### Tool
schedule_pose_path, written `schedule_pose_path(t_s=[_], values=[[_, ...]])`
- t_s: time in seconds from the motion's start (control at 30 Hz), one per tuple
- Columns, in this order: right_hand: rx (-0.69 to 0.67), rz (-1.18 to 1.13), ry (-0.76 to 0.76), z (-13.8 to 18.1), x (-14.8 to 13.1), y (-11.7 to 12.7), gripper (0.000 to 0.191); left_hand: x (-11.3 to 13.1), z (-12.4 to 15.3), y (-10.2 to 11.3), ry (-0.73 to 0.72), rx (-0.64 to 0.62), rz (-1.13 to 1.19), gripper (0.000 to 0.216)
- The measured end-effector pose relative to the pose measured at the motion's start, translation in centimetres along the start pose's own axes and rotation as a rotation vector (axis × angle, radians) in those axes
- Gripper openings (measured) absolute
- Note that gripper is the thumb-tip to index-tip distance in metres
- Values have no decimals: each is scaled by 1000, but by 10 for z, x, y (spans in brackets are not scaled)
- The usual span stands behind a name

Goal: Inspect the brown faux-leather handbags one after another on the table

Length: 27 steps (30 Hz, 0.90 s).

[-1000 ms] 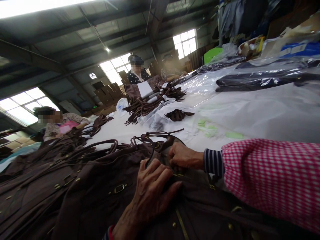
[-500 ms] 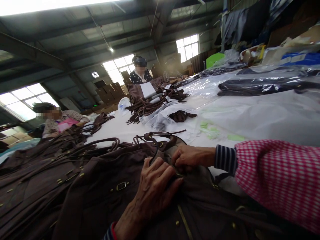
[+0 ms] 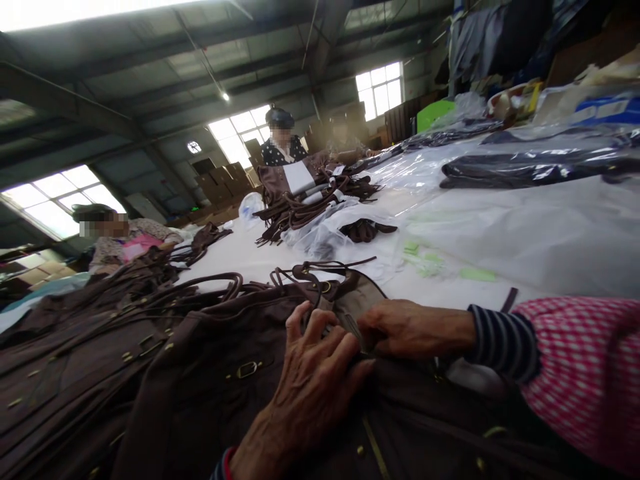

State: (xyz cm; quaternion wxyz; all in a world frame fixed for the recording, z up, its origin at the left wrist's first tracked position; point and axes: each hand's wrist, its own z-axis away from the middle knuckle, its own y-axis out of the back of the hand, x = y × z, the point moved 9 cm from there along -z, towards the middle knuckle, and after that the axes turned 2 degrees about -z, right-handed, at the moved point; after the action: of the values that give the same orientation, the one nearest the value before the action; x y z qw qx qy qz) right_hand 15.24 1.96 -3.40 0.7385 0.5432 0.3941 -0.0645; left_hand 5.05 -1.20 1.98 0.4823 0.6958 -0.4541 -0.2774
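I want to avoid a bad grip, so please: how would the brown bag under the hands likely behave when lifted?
The bag would probably sag, since its fabric lies in soft folds. It seems unlikely to roll, as it lies spread out. The buckle looks metallic, so it may add a little weight.

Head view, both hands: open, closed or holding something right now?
Left hand: bent, palm down over the brown bag; whether it grips cannot be told.
Right hand: curled at the bag's beige lining; grip hidden, cannot tell.

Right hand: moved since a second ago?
Yes: the right hand has shifted rightward in the view, judged against the light-green pieces on the table.
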Motion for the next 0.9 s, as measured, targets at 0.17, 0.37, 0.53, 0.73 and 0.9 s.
schedule_pose_path(t_s=[0.17, 0.37, 0.53, 0.73, 0.9], values=[[17, 167, 35, -4, -4, -6, 4, -23, -9, -11, 24, -16, -7, 32], [90, 522, 218, 2, -24, -19, 20, -66, -14, -12, 195, -75, 39, 14], [126, 713, 316, 0, -32, -28, 18, -45, -3, -27, -14, -131, -6, 19], [218, 756, 235, -16, -3, -24, 22, -67, -12, -39, 180, -179, 65, 18], [393, 610, 228, -26, 0, -9, 21, -85, -31, -55, 310, -285, 122, 26]])
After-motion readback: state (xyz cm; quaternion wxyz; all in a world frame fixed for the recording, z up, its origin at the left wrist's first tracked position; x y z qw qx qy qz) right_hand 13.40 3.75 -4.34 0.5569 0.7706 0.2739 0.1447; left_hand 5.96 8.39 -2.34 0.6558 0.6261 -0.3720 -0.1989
